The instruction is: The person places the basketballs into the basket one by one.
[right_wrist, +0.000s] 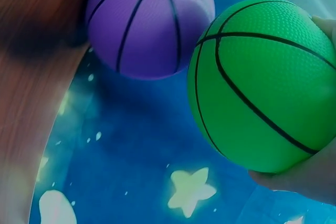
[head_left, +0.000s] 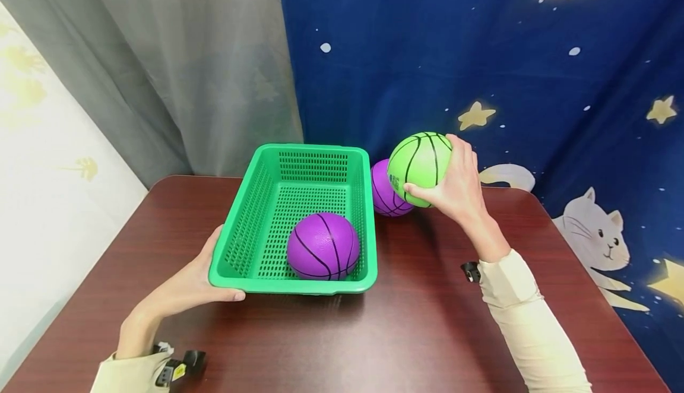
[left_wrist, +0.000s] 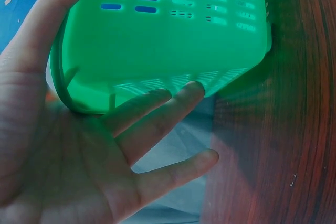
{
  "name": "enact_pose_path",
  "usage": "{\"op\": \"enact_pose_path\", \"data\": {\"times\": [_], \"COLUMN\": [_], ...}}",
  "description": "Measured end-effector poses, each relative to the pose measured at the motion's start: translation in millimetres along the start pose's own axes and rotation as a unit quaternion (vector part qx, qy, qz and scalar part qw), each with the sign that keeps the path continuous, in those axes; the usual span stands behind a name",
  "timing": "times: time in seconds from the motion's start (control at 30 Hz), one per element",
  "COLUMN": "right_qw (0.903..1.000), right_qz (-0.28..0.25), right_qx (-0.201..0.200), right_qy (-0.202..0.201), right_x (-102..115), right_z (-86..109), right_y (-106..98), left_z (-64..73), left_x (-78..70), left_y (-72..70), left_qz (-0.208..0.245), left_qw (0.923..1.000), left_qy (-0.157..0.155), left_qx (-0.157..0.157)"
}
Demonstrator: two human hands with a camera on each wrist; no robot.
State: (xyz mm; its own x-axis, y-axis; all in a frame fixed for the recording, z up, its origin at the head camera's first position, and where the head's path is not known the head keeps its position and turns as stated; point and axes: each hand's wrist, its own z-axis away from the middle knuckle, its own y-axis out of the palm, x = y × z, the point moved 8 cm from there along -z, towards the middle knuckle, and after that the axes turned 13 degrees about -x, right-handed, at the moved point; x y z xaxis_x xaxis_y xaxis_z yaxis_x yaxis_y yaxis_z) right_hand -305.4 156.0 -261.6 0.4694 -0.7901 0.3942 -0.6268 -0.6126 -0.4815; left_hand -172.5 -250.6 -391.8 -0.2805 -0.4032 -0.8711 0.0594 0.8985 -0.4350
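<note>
My right hand [head_left: 458, 188] grips a light green basketball [head_left: 422, 164], thumb on the near side and fingers over the right. It overlaps a purple basketball [head_left: 383, 194] behind it in the head view; the right wrist view has this purple ball [right_wrist: 149, 27] beside the green one [right_wrist: 257, 87]. My left hand [head_left: 195, 280] lies against the near left corner of a green plastic basket [head_left: 293, 286]. Its fingers are spread and mostly straight along the outer wall [left_wrist: 157, 45], the thumb along the near rim. Inside the basket, at its near right corner, sits another purple basketball [head_left: 323, 246].
The basket stands on a dark reddish-brown table [head_left: 406, 327]. Behind the far edge hang a grey curtain [head_left: 198, 72] and a dark blue curtain [head_left: 385, 54] with stars and a cat. A pale wall covering [head_left: 48, 161] is on the left.
</note>
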Motion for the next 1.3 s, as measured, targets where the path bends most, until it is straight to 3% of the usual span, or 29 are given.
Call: {"op": "enact_pose_path", "data": {"times": [0.23,0.63,0.77,1.07,1.3], "right_qw": [0.9997,0.9977,0.9963,0.9958,0.9949], "right_qz": [-0.022,-0.052,-0.058,-0.065,-0.066], "right_qx": [-0.004,0.041,0.059,0.052,0.069], "right_qy": [-0.010,-0.018,-0.021,-0.038,-0.032], "right_x": [21,54,60,71,74], "right_z": [-5.3,-2.0,2.8,-1.8,-3.7], "right_y": [10,42,54,66,78], "left_z": [-1.2,-1.1,1.5,-1.7,-0.8], "left_x": [3.6,4.4,3.9,3.7,6.1], "left_y": [0.8,-3.6,-4.9,-3.0,-3.5], "left_qz": [0.001,0.005,0.006,0.021,0.017], "left_qw": [1.0000,1.0000,1.0000,0.9998,0.9998], "left_qy": [-0.001,-0.002,-0.002,0.002,-0.001], "left_qx": [-0.001,0.003,0.005,0.005,0.006]}}
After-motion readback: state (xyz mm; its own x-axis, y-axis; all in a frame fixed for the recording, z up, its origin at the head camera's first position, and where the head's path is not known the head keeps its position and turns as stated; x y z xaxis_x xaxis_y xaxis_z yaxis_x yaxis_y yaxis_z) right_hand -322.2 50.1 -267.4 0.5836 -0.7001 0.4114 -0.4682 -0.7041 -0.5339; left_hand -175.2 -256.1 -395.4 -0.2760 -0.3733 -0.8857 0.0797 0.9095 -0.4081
